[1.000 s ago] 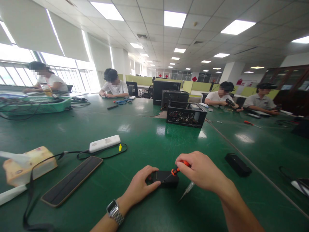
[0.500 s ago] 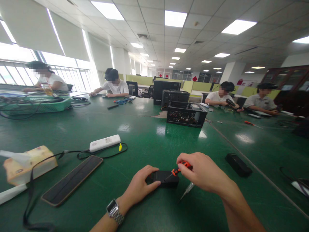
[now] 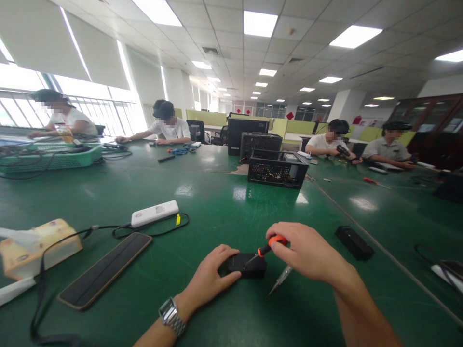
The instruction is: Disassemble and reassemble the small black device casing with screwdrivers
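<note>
My left hand [image 3: 216, 274] grips the left end of a small black box-shaped device [image 3: 253, 266] lying on the green table, thumb on the near side and fingers on the far side. In my right hand [image 3: 302, 248] is an orange-and-black screwdriver [image 3: 266, 248], its handle between thumb and fingers. The shaft slants down to the left, its tip at the top of the black device; whether it sits in a screw I cannot make out. A second, clear-handled screwdriver [image 3: 280, 280] points down from under my right hand, apart from the device.
A similar black block [image 3: 353, 242] lies to the right. On the left are a phone [image 3: 106, 270], a white power strip [image 3: 155, 214] with a cable, and a tissue pack [image 3: 43, 246]. Opened computer cases [image 3: 277, 168] stand ahead. Several people sit around the table; a green basket [image 3: 72, 159] holds cables.
The orange screwdriver has turned slightly in my right hand, its tip still on the black device. My left hand keeps its hold. The whole view has shifted a little.
</note>
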Demonstrator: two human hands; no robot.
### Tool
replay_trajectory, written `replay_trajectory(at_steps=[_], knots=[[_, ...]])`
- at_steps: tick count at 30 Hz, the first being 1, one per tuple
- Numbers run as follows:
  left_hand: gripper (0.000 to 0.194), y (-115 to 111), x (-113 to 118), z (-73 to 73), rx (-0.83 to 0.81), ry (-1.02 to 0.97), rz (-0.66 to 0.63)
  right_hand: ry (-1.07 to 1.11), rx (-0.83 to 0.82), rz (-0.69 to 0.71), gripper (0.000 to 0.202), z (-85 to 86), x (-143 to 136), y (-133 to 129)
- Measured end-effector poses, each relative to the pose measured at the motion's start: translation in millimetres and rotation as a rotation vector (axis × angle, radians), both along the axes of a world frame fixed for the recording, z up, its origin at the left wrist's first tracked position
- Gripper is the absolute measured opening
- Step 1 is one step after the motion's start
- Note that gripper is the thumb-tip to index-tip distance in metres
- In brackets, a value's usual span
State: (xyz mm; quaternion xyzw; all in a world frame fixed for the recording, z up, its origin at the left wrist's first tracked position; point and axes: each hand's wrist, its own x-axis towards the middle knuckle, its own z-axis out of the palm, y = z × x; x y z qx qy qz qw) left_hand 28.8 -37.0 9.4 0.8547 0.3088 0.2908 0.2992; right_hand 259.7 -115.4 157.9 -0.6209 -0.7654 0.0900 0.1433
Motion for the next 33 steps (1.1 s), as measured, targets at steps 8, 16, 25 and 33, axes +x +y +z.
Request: replay_trajectory(at_steps=[8,16,25,33], knots=[[0.029,5.5,-5.4,4.2,0.076,0.042,0.055,0.102,-0.062,-0.03,0.025,-59.3,52.3,62.6],[0.039,8.0,-8.4,4.8,0.084,0.087,0.059,0.195,-0.138,-0.007,0.016,-134.4,60.9,96.7],[0.029,4.4,-3.3,4.1,0.057,0.053,0.076,0.357,0.018,-0.083,0.036,-153.2,79.1,51.0],[0.028,3.7,3.0,-1.4,0.048,0.021,0.068,0.149,-0.305,0.086,0.018,-128.3,87.6,3.6]])
